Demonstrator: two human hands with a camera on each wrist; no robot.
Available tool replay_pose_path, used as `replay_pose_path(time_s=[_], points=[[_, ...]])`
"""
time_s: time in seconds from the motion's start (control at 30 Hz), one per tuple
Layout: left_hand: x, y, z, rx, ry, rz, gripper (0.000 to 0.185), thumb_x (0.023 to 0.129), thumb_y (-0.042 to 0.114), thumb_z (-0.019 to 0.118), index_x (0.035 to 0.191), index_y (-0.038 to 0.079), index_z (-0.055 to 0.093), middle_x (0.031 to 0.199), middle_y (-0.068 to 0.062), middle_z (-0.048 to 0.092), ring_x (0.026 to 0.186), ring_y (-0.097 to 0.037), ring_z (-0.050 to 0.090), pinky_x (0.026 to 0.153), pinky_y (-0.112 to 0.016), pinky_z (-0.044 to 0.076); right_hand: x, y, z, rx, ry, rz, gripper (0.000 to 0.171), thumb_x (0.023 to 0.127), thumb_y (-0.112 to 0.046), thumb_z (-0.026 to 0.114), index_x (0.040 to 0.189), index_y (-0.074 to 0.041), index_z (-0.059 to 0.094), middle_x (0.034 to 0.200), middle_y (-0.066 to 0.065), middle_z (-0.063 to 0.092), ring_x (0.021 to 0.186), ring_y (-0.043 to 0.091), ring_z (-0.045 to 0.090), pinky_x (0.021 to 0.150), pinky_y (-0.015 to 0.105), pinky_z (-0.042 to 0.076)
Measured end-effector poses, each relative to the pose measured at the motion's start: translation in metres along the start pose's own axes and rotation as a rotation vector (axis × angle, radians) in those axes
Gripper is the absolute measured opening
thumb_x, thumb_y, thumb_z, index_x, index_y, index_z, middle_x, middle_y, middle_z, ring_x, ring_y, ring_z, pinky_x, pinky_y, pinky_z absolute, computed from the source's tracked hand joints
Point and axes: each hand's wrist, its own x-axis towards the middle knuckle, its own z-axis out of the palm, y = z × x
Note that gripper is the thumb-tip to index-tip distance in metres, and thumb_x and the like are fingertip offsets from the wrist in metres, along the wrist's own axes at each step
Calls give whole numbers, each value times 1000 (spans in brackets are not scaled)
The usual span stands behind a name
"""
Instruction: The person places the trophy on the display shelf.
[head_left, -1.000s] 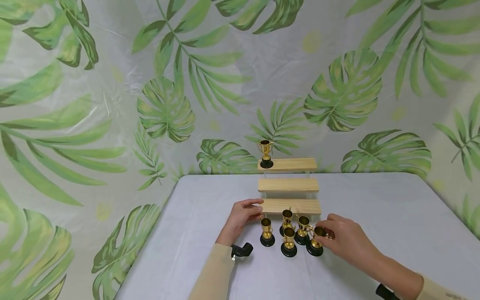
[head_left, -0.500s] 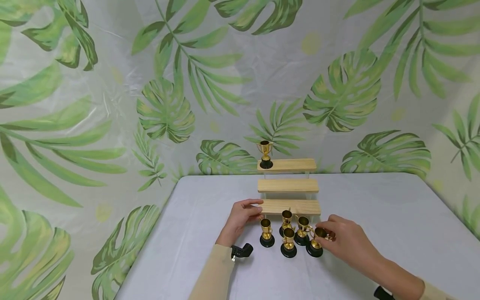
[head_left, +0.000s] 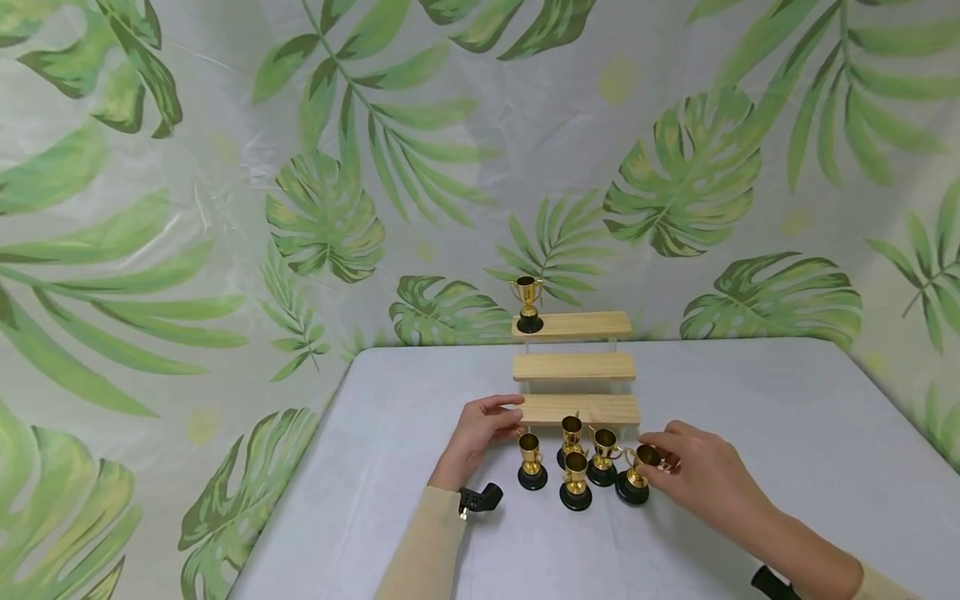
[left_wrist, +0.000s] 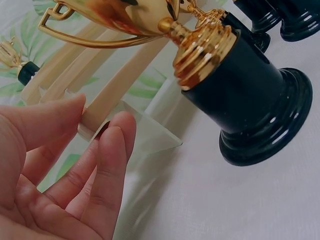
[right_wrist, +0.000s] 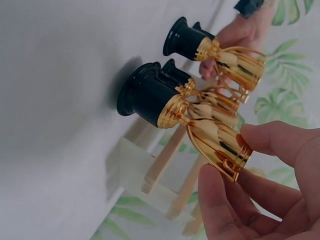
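Five small gold trophies are standing on the white table (head_left: 750, 400) in front of the wooden stepped stand (head_left: 575, 409); a sixth trophy (head_left: 527, 303) is sitting on the stand's top step, at its left end. The right hand (head_left: 693, 475) is pinching the cup of the rightmost trophy (head_left: 636, 477) between thumb and fingertips (right_wrist: 270, 137) — its black base is resting on the table, its long axis upright, tipped slightly. That trophy is lying directly at the right hand, far closer to it than to the left. The left hand (head_left: 480, 433) is resting, fingers relaxed and holding nothing, against the left end of the lowest step — just beside the leftmost trophy (head_left: 531, 471).
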Motion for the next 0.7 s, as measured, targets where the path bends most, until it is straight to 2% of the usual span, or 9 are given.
replay_pose_path(time_s=[0.27,0.5,0.7], points=[[1,0,-1,-1,-10,-8,29,88,12,80,117,10,76,98,-14,74,81,-23,73,81,-38,60,1,5,-8,-7,-8,23,33,78,-23,88,106,-10,78,76,-10,55,63,2,48,51,23,44],[1,1,-2,14,6,7,33,88,13,80,120,6,74,97,-14,73,80,-22,73,80,-38,60,4,12,-14,-24,33,7,32,78,-23,88,106,-11,78,78,-10,58,65,4,53,53,23,47],[1,-2,-1,3,-2,-4,32,88,12,80,119,8,75,96,-14,73,82,-23,74,79,-36,60,5,16,-19,-23,50,9,31,79,-21,86,107,-10,78,80,-11,59,66,5,57,54,24,49]])
